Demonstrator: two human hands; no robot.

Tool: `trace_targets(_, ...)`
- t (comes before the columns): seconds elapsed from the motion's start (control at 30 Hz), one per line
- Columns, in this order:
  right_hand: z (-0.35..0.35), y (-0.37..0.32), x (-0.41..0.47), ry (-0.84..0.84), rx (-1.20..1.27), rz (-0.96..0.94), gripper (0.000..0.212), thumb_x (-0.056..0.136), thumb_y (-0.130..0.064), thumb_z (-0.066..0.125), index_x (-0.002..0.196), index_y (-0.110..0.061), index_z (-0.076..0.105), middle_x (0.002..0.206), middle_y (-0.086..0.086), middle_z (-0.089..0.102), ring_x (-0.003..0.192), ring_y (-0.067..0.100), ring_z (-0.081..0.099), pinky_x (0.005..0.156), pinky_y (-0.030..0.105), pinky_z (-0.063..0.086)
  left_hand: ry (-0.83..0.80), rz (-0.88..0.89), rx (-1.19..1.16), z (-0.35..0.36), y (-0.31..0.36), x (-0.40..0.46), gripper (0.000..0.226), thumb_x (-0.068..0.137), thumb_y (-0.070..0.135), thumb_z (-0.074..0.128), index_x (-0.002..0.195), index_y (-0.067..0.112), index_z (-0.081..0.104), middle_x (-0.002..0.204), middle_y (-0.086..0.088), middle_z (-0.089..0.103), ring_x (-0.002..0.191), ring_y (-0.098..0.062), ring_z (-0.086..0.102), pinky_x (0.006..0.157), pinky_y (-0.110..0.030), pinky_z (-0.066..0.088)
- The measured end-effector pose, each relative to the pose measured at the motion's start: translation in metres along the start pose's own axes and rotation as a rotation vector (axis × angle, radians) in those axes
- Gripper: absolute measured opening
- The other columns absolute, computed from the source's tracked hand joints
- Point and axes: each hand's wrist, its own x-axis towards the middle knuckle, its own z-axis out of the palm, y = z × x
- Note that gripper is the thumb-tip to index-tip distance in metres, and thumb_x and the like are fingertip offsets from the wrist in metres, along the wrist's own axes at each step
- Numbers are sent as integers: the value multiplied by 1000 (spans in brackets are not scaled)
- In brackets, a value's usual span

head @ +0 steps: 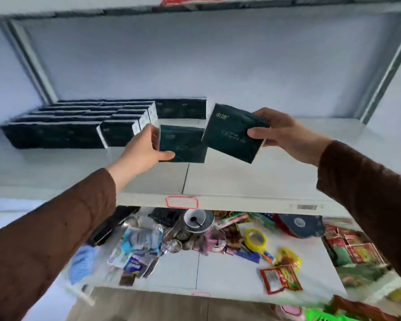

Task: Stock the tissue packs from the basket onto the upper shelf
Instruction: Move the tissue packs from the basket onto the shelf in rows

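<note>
Over the upper shelf, one dark tissue pack is gripped by the left hand, another pack pinched tilted by the right hand; stocked row could be knocked askew if crowded

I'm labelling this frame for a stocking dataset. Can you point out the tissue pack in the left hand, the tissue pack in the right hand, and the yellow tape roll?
left-hand tissue pack (183, 144): head view, front face.
right-hand tissue pack (232, 133): head view, front face.
yellow tape roll (247, 240): head view, left rim.
</note>
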Motion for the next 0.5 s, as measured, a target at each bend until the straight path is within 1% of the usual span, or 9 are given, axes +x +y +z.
trace_targets(0.03,7,-1,18,13,-32,16,33,86,-11,70,114,-2,56,102,6,68,95,20,65,95,48,52,18,-4,21,-4,-7,17,69,60,45,89,112,25,48,104,2,67,92,-22,65,85,-44,54)
trace_targets(0.1,16,-1,54,34,-77,45,33,85,-14,72,113,-6,58,100,4,69,96,19,65,96,49,52,25,0,43,-7,-20,54,74,66,37,89,119,21,41,113,-2,64,98,-26,63,87,-40,52)
trace_targets(0.17,19,2,86,59,-104,69,28,85,-16,73,109,-11,60,104,7,68,98,20,65,94,46,54,25,-3,95,-6,-30,88,77,71,34,86,127,17,35,121,-7,59,105,-30,59,88,-38,49)
trace_targets(0.23,19,9,116,88,-109,81,25,84,-16,74,105,-16,60,112,13,66,101,23,65,88,40,57,45,-21,128,2,-38,119,80,75,32,84,132,11,32,128,-11,55,111,-34,56,89,-38,46)
trace_targets(0.3,18,21,144,112,-102,87,24,84,-16,74,103,-18,60,117,16,65,100,22,65,84,35,58,84,-23,136,16,-45,144,78,78,28,82,132,4,31,126,-15,55,110,-37,57,84,-36,43)
trace_targets(0.4,16,43,183,135,-85,105,27,82,-18,75,104,-18,60,117,16,65,106,27,65,87,40,58,104,-52,153,42,-63,177,70,83,22,77,131,-1,30,118,-19,58,104,-38,60,77,-36,41)
trace_targets(0.43,15,49,195,141,-85,114,28,82,-18,75,106,-17,60,116,16,65,107,28,65,87,41,58,105,-67,171,50,-69,187,71,85,22,75,134,-1,29,120,-20,59,105,-39,60,78,-36,41)
trace_targets(0.5,15,58,218,148,-89,127,29,83,-18,75,107,-15,61,114,15,65,106,28,65,86,40,58,132,-100,212,61,-77,204,77,89,22,70,144,-2,22,131,-22,53,116,-40,54,86,-37,40)
